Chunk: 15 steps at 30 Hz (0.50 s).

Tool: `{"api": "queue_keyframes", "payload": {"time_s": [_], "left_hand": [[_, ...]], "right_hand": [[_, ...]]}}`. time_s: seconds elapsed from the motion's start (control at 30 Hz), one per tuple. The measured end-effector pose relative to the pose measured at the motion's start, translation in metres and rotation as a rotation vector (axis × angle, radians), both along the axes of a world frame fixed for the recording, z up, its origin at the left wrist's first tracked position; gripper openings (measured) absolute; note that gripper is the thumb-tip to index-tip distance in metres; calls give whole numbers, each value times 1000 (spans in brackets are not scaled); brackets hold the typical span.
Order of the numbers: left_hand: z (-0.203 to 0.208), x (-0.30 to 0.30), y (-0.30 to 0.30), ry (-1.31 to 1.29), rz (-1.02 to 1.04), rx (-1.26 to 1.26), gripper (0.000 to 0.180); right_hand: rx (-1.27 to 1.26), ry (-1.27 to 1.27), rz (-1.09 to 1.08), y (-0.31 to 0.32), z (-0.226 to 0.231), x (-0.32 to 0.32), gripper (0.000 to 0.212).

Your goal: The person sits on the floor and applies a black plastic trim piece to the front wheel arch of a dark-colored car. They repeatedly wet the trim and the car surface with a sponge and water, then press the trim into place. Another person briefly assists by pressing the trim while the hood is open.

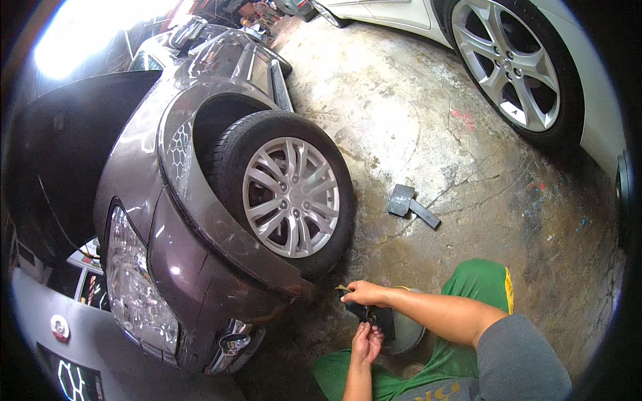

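Observation:
My right hand (pixel 364 293) reaches across from the right, its fingers closed on a dark, flat piece (pixel 381 322) whose kind I cannot make out. A small yellowish edge (pixel 342 288) shows at its fingertips. Just below, my left hand (pixel 366 343) is raised with its fingers pinched at the lower edge of the same dark piece. Both hands are over a round, light-coloured bucket (pixel 411 339) between my green-clad knees. To their left is the front bumper corner (pixel 267 281) of a dark purple-grey car, with dusty, scuffed paint.
The car's front wheel (pixel 292 197) is turned outward above my hands. On the stained concrete floor (pixel 401 120) lie a dark square block (pixel 401 200) and a short dark bar (pixel 425 215). A white car (pixel 394 13) with a silver-rimmed wheel (pixel 508 67) stands at the right.

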<state>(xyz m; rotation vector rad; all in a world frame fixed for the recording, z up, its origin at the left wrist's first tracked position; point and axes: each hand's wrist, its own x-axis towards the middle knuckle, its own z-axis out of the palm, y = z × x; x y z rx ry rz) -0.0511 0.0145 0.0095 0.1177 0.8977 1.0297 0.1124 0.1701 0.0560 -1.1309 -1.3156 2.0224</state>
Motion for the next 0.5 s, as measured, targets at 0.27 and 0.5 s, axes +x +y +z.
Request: {"api": "queue_keyframes", "payload": {"time_s": [0.27,0.5], "left_hand": [[26,29,14,-52,22,5,21],[29,10,20,82,165,-11,24]], "right_hand": [[11,83,6,-9,11,-13,77],[137,-90,276,-26,10,-4,112]]}}
